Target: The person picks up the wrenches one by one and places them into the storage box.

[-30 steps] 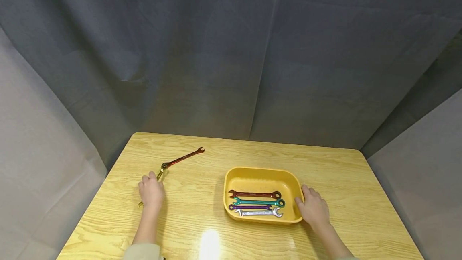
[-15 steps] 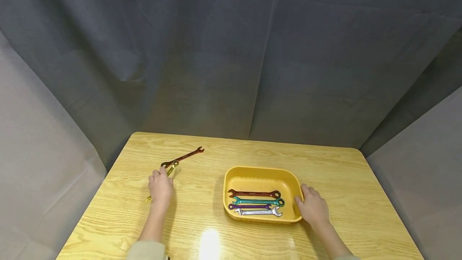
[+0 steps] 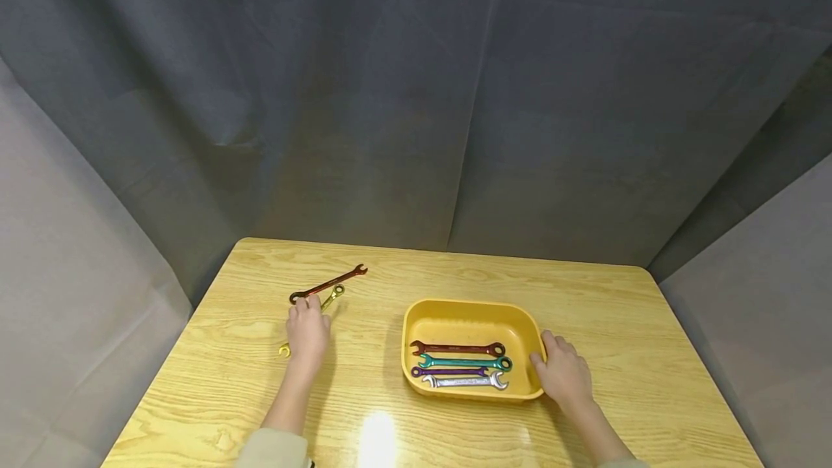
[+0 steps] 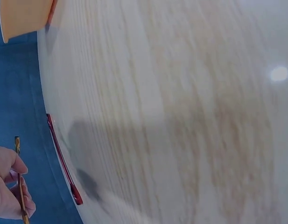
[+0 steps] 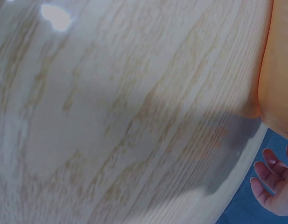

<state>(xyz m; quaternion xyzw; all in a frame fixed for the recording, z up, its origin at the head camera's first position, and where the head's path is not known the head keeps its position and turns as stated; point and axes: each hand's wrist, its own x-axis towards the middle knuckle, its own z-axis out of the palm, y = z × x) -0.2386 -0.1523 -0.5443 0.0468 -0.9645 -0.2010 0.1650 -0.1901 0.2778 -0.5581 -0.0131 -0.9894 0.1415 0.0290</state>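
My left hand [image 3: 308, 331] pinches a gold combination wrench [image 3: 333, 296] by the middle; its ring end points up and right, its open end down and left. In the left wrist view, the thumb and fingers grip this wrench [image 4: 21, 186] above the table. Just behind it lies a red combination wrench [image 3: 339, 279]. My right hand [image 3: 568, 374] holds the right wall of a yellow plastic bin [image 3: 468, 303], thumb over the rim and fingers outside. Inside are a dark red wrench [image 3: 458, 348], a teal wrench [image 3: 464, 362], a purple wrench [image 3: 451, 372] and a silver open-end wrench [image 3: 464, 381].
The wooden table [image 3: 364, 352] has rounded far corners. A dark grey curtain [image 3: 351, 128] hangs behind its far edge, with paler cloth [image 3: 71, 273] at the sides. A bright glare spot [image 3: 378, 439] shows near the front.
My left hand has moved right and slightly away, carrying the gold wrench off the red wrench's ring end. My right hand and the bin have stayed put.
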